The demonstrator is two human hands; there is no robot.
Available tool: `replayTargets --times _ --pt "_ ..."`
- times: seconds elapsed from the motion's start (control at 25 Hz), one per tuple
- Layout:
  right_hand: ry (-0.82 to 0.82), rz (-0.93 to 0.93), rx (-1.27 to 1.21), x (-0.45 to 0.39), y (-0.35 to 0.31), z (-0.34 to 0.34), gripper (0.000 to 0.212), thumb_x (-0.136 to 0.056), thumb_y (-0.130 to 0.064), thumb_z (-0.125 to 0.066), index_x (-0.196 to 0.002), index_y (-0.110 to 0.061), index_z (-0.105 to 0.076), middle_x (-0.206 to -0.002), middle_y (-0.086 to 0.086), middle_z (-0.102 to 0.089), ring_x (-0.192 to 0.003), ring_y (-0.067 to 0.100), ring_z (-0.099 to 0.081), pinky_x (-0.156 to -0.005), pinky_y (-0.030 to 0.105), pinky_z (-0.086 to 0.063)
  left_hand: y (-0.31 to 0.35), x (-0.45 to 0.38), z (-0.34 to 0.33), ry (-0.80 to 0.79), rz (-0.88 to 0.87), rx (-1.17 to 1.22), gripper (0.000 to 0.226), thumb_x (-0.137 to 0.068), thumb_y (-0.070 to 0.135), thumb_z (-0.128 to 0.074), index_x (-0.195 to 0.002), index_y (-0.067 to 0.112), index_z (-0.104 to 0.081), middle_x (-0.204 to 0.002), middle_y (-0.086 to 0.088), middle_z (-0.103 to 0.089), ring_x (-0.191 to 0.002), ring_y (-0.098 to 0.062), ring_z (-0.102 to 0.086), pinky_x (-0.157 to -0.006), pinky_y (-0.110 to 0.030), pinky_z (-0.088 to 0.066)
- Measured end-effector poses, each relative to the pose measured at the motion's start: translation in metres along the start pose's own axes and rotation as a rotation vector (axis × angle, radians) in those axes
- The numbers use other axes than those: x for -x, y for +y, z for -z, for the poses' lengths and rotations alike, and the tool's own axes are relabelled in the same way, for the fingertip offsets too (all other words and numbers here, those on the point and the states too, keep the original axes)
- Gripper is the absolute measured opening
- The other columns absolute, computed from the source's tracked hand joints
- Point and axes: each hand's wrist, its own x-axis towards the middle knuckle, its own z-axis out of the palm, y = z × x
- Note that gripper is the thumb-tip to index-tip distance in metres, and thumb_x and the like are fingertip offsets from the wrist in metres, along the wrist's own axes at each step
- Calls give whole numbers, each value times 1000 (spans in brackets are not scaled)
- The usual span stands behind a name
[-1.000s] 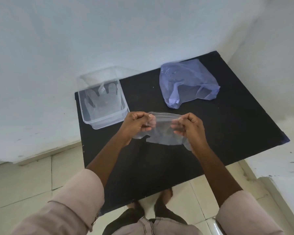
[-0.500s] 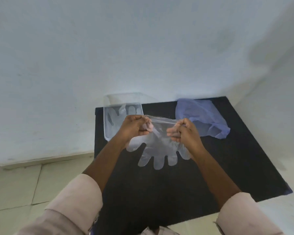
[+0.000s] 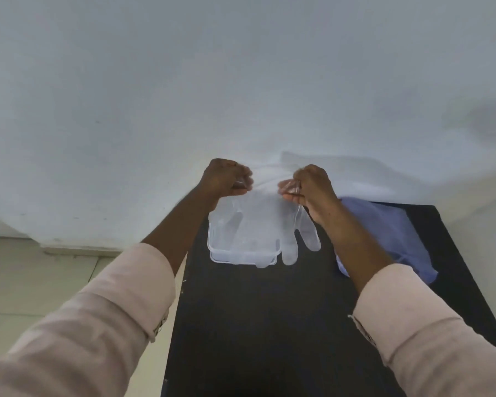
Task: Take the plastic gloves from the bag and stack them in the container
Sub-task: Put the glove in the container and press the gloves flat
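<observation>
A clear plastic glove (image 3: 272, 222) hangs by its cuff between my two hands, its fingers pointing down toward me. My left hand (image 3: 226, 179) pinches the cuff's left corner and my right hand (image 3: 307, 187) pinches the right corner. The glove hangs over the clear plastic container (image 3: 215, 247), which sits at the table's far left; the glove's fingertips reach past the container's near rim. Whether other gloves lie inside is hard to tell through the hanging glove. The pale blue plastic bag (image 3: 384, 233) lies crumpled on the table to the right, partly behind my right forearm.
The black table (image 3: 269, 325) stands in a corner, with white walls close behind and to the right. Its left edge drops to a tiled floor (image 3: 40, 282). My pink sleeves fill the lower corners of the view.
Both hands have carried the glove up and away from me, from above the table's middle to over the container. The camera has tilted upward, so more wall shows.
</observation>
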Motion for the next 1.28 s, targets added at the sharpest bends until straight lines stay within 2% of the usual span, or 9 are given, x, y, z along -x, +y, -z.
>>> replayTargets --times 0.24,0.36,0.6,0.68,0.8,0.92,1.04,1.2,1.28 --pt "16 49 -1 -77 -24 -30 18 -87 -6 -40 -98 -2 -54 -96 23 -72 -85 31 -73 -77 37 -60 35 -56 14 200 2 17 11 -82 10 -65 -87 1 -70 -82 -17 -71 -73 -28 -70 -78 -36 -61" --pt "53 113 -15 -102 -33 -38 18 -86 -7 -41 -94 -1 -55 -97 24 -72 -82 30 -74 -78 41 -60 47 -77 12 247 -46 27 7 -81 8 -65 -83 3 -71 -83 -17 -71 -71 -24 -70 -74 -33 -60" --pt "74 626 -197 -88 -30 -33 19 -89 -2 -49 -78 -18 -51 -81 18 -64 -84 38 -69 -76 43 -56 47 -63 16 193 -449 98 11 -88 11 -64 -87 12 -75 -86 -12 -72 -88 -23 -68 -85 -35 -56" --pt "51 618 -171 -79 3 -31 20 -90 0 -50 -79 -16 -51 -78 20 -61 -85 39 -68 -76 45 -54 16 -53 15 167 -439 67 11 -88 9 -65 -89 7 -75 -89 -14 -73 -90 -24 -68 -88 -38 -55" --pt "16 410 37 -70 71 -35 13 -92 -8 -56 -80 -8 -51 -78 20 -64 -73 31 -67 -66 39 -50 -48 -52 17 118 -256 -39 10 -89 8 -65 -89 4 -74 -92 -15 -73 -89 -22 -68 -89 -41 -54" --pt "-82 296 338 -67 113 -39 17 -94 -15 -57 -79 -8 -51 -70 11 -63 -57 18 -55 -55 29 -42 -93 -61 18 117 -118 -271 11 -91 13 -64 -87 13 -74 -86 -1 -75 -83 -15 -69 -86 -33 -54" --pt "-154 236 527 -70 124 -45 15 -94 -11 -51 -80 -10 -51 -62 -2 -54 -51 8 -48 -48 14 -37 -119 -64 19 40 -224 -694 13 -92 21 -62 -86 17 -74 -82 11 -73 -72 -5 -65 -74 -25 -53" --pt "-256 244 793 -75 127 -53 10 -94 -9 -46 -86 -9 -53 -77 9 -64 -66 21 -60 -61 35 -50 -132 -65 20 -87 -276 -1031 20 -91 24 -53 -93 17 -71 -90 0 -75 -77 -20 -68 -74 -37 -57" --pt "-289 245 880 -76 128 -55 10 -95 -12 -45 -89 -10 -53 -80 10 -65 -68 21 -61 -65 37 -54 -132 -65 18 -142 -281 -1193 24 -94 24 -49 -99 15 -70 -94 -4 -74 -81 -24 -69 -78 -40 -57"
